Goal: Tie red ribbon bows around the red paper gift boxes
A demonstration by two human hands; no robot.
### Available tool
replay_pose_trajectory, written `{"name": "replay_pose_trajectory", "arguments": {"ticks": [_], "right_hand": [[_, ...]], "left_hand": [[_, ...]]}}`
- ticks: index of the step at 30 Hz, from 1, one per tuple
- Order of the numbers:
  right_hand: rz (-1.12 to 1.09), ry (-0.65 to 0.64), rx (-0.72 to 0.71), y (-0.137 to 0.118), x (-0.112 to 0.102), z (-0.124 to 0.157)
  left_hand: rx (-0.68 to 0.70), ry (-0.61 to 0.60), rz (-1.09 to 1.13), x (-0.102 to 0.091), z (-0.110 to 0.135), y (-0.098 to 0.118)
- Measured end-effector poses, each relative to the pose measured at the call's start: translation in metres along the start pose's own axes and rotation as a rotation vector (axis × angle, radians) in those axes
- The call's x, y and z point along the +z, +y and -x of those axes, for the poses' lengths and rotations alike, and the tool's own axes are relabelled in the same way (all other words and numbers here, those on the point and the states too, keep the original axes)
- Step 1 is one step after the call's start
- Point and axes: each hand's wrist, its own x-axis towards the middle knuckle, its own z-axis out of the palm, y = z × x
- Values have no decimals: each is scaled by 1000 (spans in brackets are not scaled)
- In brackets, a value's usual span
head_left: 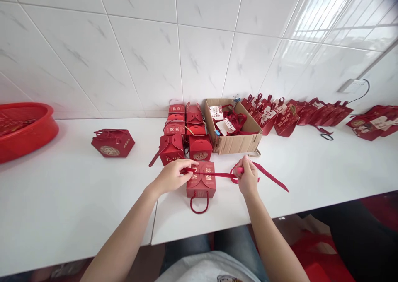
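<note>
A small red gift box [201,184] with a cord handle lies on the white table [77,199] in front of me. A red ribbon [217,174] is stretched across its top. My left hand [172,175] pinches the ribbon's left end at the box's left edge. My right hand [247,175] is closed on the ribbon to the right of the box, with a loop at the fingers and a loose tail [273,178] running off to the right.
Behind the box stand several folded red boxes [186,133] and an open cardboard carton [233,128] of tags and ribbons. More red bags [298,112] line the wall to the right. A hexagonal red box [112,143] and a red basin [25,128] are at left.
</note>
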Motion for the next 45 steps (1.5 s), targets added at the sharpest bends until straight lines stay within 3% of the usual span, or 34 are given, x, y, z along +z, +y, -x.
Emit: {"name": "replay_pose_trajectory", "arguments": {"ticks": [4,8,11,15,20,25,35,45], "right_hand": [[-263,-182,76,-15,-6,-7],[-353,-310,139,-40,-1,-14],[-353,-298,128,-57,15,-15],[-285,-286,15,-75,41,-11],[-128,-250,-247,-81,64,-5],[47,-227,-483,-79,76,3],[165,-302,-557,-84,77,9],[194,-279,-573,-83,76,6]], "left_hand": [[108,29,54,-9,-1,2],[117,48,215,-32,-4,15],[99,56,395,-44,-9,28],[151,82,570,-48,-16,49],[180,161,656,-42,-23,77],[180,231,735,-37,-27,86],[189,191,693,-37,-23,92],[199,197,652,-35,-24,94]]}}
